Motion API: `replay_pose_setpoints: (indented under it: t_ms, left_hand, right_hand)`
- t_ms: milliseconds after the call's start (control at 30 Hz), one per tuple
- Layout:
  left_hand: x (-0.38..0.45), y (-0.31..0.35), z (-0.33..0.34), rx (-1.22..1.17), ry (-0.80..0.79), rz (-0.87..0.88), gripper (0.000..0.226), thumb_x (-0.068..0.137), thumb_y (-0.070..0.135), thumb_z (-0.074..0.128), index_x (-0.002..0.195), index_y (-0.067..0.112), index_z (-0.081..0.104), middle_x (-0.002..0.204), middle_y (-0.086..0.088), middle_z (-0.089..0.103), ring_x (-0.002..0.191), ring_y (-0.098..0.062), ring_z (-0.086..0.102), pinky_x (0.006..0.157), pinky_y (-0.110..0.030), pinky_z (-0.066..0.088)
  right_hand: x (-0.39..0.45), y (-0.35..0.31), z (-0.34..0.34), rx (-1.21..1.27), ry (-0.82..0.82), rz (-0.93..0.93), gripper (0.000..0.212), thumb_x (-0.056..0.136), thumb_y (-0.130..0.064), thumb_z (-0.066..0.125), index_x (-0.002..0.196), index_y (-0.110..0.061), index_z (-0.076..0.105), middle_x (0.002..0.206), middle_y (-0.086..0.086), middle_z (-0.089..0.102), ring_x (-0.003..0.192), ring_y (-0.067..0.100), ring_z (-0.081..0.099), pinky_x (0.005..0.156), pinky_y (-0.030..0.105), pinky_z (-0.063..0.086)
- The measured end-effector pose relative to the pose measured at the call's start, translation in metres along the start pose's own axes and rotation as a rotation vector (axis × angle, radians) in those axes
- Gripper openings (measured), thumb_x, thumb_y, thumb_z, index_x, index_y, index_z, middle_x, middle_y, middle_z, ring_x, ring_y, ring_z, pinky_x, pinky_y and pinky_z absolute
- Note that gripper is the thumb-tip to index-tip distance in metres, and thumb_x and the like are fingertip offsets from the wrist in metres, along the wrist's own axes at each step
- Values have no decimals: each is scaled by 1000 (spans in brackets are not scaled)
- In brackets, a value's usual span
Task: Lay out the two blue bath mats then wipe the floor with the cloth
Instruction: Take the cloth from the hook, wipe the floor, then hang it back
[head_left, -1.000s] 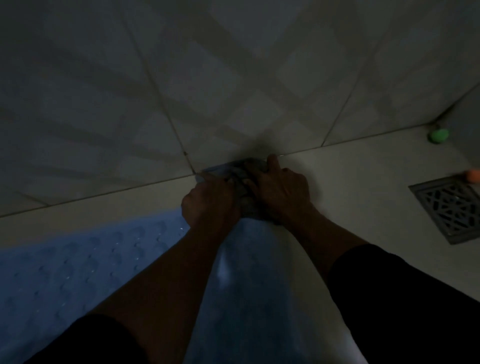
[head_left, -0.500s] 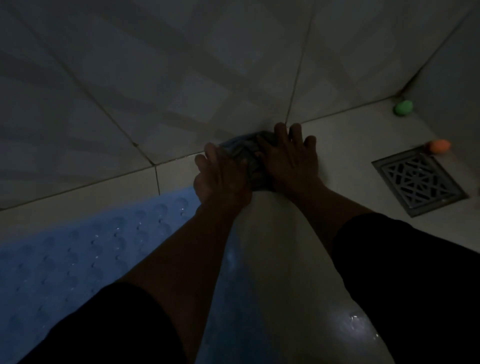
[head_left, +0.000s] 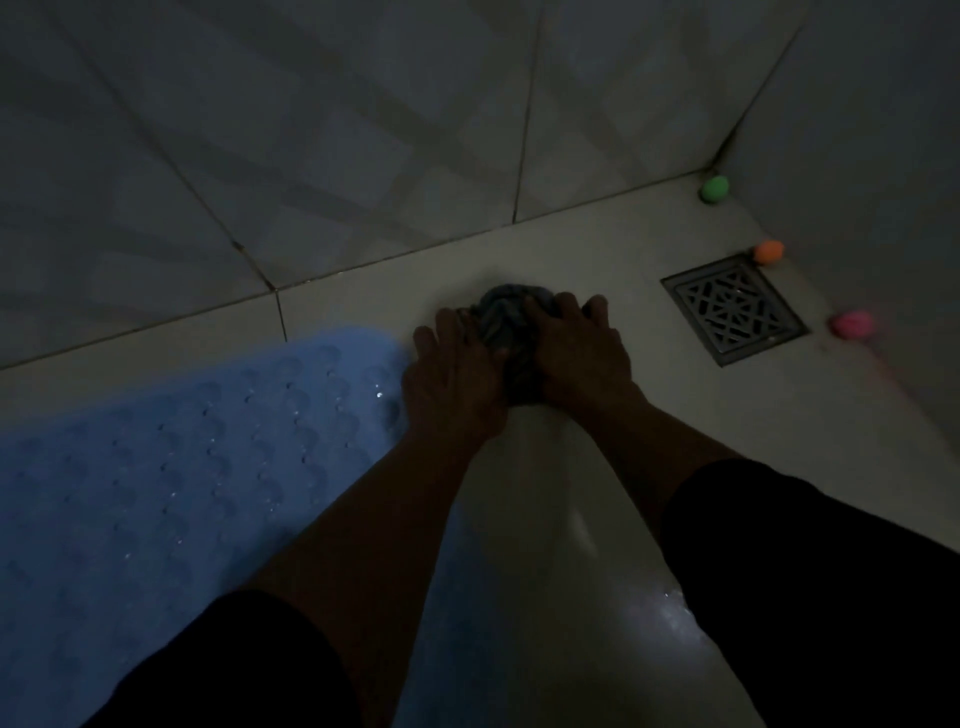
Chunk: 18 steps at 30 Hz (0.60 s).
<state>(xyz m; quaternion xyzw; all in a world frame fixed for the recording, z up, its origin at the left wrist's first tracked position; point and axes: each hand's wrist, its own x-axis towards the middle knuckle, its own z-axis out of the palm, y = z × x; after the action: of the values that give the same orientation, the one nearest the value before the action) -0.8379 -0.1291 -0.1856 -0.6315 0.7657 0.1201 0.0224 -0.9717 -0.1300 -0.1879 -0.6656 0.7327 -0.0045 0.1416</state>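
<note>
Blue rubbery bath mat (head_left: 171, 467), bubble-textured, lies flat across the lower left of the frame, its far end just beside the left hand. Only one mat shows clearly; a dim bluish patch under the left forearm may be the second, cannot tell.

Step in hand, as judged: wiping. Mats look laid, cloth is down on the floor.

Left hand (head_left: 454, 379), centre frame: fingers spread and flattened, palm pressing the left side of the cloth (head_left: 501, 322). Not a closed grip, more a push-down.

Cloth: dark, bunched wad on the pale floor (head_left: 597, 519), centre frame, near the base of the tiled wall (head_left: 311, 130) but apart from it.

Right hand (head_left: 576, 348): likewise open and flat, fingers forward, covering the cloth's right side. Both hands touch the cloth; the wad shows between them.

Right of frame: metal drain grate (head_left: 735, 309), near the right hand. Green, orange and pink small balls along the corner beyond.

Next move likely calls for steady downward pressure while sliding the wad over unwiped floor, steering clear of the grate and mat edge.
</note>
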Motion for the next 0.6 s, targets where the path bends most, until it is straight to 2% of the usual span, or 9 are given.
replay_pose_setpoints:
  t_ms: [100, 200, 267, 367, 533, 600]
  left_hand:
    - [-24, 7, 3, -5, -9, 43, 60, 99, 43, 46, 148, 13, 28, 138, -10, 33, 119, -32, 38, 69, -35, 32]
    - [-47, 11, 5, -26, -15, 62, 57, 102, 46, 37, 148, 13, 27, 138, -10, 34, 120, -32, 38, 71, -37, 36]
    - [-59, 13, 6, -30, -55, 66, 60, 103, 46, 36, 151, 13, 23, 142, -10, 32, 124, -33, 36, 81, -40, 42]
    - [-78, 14, 8, -26, -134, 100, 68, 101, 45, 43, 154, 11, 16, 147, -11, 27, 131, -35, 32, 100, -43, 41]
    - [-107, 13, 6, -157, -223, 38, 72, 100, 44, 46, 155, 13, 12, 150, -13, 24, 135, -36, 30, 106, -47, 39]
    - [-114, 13, 7, -215, -308, -2, 76, 99, 48, 47, 157, 15, 9, 153, -14, 21, 138, -38, 28, 109, -48, 36]
  right_hand:
    - [-33, 2, 3, -36, 11, 34, 72, 93, -48, 56, 152, -20, 27, 142, 13, 38, 124, 39, 32, 91, 48, 41]
    - [-63, 1, 8, -25, 22, 102, 69, 95, -53, 49, 151, -18, 29, 141, 13, 38, 123, 38, 33, 92, 45, 40]
    - [-79, -2, 10, 6, 12, 146, 68, 95, -52, 50, 149, -17, 31, 140, 13, 39, 122, 38, 34, 91, 44, 40]
    - [-101, -7, 15, -42, -5, 150, 58, 96, -43, 51, 145, -15, 35, 140, 12, 40, 121, 36, 37, 93, 41, 38]
    - [-132, -15, 13, -35, 8, 177, 27, 98, -27, 45, 122, -19, 54, 125, 8, 51, 115, 32, 41, 95, 36, 32]
    - [-141, -18, 12, -16, 1, 210, 22, 97, -22, 43, 115, -19, 57, 120, 7, 55, 112, 31, 45, 94, 36, 34]
